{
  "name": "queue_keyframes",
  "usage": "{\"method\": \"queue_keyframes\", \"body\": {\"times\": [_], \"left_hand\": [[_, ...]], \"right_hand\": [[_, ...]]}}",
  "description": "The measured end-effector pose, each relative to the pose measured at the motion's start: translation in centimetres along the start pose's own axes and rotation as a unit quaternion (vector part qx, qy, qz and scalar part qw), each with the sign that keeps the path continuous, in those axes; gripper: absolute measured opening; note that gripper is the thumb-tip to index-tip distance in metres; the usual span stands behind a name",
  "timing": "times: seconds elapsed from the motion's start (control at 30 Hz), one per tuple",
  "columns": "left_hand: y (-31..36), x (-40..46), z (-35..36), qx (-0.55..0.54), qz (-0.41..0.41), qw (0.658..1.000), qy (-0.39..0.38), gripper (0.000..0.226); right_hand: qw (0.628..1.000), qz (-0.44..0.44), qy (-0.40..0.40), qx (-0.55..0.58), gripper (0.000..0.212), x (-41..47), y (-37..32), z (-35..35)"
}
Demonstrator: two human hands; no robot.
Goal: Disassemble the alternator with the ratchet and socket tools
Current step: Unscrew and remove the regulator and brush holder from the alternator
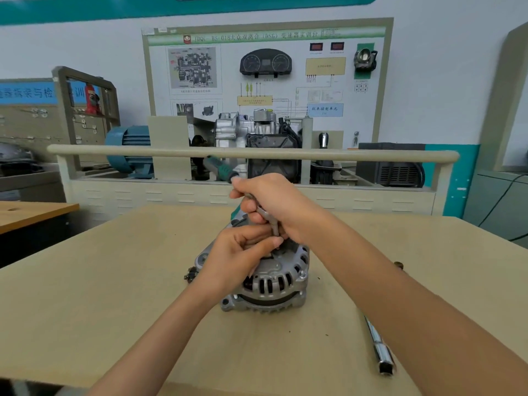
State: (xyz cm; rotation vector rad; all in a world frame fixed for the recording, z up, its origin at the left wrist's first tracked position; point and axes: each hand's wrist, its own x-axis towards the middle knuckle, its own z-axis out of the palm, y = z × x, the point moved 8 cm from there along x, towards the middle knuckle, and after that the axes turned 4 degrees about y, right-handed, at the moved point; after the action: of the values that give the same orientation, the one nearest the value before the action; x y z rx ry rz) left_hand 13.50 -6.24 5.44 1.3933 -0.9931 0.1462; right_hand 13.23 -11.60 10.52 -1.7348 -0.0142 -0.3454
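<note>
An alternator (271, 278) stands near the middle of the tan desk (114, 295), its ribbed silver housing with dark vent slots facing the camera and its mounting ears resting on the desk surface. Both hands meet just above its top. The right hand (274, 204) is curled round a ratchet (225, 170) whose green-and-black grip sticks up and away to the left, out past the fingers, while the metal shank (271, 221) of the tool runs down from under the palm toward the top of the alternator. The left hand (243, 252) lies across the upper left of the housing with its fingers bent, the fingertips (275, 240) pinching the lower end of that shank where it meets the alternator — the joint itself is hidden behind the fingers, so what the tool sits on cannot be told. Just left of the alternator, on the desk, lies a small dark cluster of loose parts (191, 275), too small to name. To the right, well apart from the alternator, a chrome extension bar with a socket (381, 351) lies on the desk, its open end pointing toward the near edge. A small dark piece (398, 264) shows beside the right forearm. Beyond the desk stands a beige training bench with a round rail (114, 150), carrying a cutaway gearbox (257, 132) and a blue electric motor (128, 144) — behind them, a wall-mounted display board (200, 67) with an instrument cluster (265, 63).
</note>
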Motion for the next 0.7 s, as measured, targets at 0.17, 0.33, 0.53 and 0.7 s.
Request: {"method": "queue_keyframes", "body": {"times": [0.17, 0.33, 0.53, 0.7], "left_hand": [[0.2, -0.3, 0.1, 0.03, 0.027, 0.999, -0.014, 0.054], [-0.2, 0.3, -0.1, 0.02, 0.004, 1.0, 0.011, 0.027], [-0.2, 0.2, -0.4, 0.027, 0.012, 0.999, 0.016, 0.021], [0.6, -0.1, -0.2, 0.034, 0.035, 0.999, 0.009, 0.063]], "right_hand": [[0.931, -0.16, 0.304, 0.123, 0.027, -2.2, 0.8, -2.9], [0.999, 0.009, 0.009, 0.042, 0.029, 0.4, 0.3, -0.7], [0.989, 0.029, -0.142, -0.02, 0.027, -0.4, 0.1, 0.6], [0.936, -0.169, 0.281, 0.129, 0.028, -2.7, 0.5, -2.6]]}}
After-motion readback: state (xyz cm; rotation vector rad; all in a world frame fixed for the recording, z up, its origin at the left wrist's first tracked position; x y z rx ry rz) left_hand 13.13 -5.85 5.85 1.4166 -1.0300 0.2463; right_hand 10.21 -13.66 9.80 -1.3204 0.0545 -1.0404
